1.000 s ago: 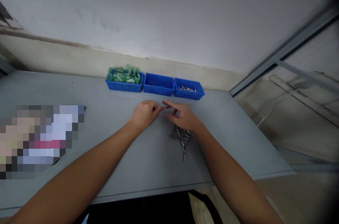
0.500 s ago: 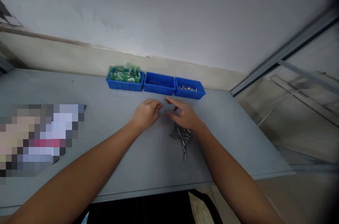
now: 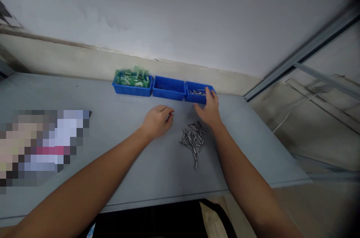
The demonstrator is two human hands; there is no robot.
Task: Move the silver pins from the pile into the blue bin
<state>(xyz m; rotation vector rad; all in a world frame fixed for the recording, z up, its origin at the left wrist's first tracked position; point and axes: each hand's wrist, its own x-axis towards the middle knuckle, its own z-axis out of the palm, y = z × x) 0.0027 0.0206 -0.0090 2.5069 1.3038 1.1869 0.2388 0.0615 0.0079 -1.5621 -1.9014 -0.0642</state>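
Currently, left hand [image 3: 158, 122]: just in front of the middle tray, above or on the surface [image 3: 152, 178], fingers curled and the thumb tip close to the index finger; a small bright spot shows at the fingertips, but I cannot tell whether a piece is pinched there.
Right hand [image 3: 210, 108]: at the front of the right tray, its fingers over the rim and spread loosely, the thumb well apart from them; it looks released.
Loose metal pins [image 3: 192, 141]: a tangled heap on the surface, between the two forearms and nearer the right one, below the right hand; one pin lies at the near end of the heap.
Right tray [image 3: 194, 98]: blue, partly covered by the right hand, with more metal pins in it, one thin pin close to the index fingertip; whether they touch is unclear.
Middle tray [image 3: 168, 94]: blue, just beside the right tray, its inside too dim to read.
Left tray [image 3: 132, 91]: blue, heaped with green bags [image 3: 131, 79] that rise above its rim.
Blurred patch [image 3: 53, 140]: pixelated, at the far left of the surface.
Background: a pale wall [image 3: 174, 12] behind the trays, a metal frame [image 3: 277, 73] at the right.
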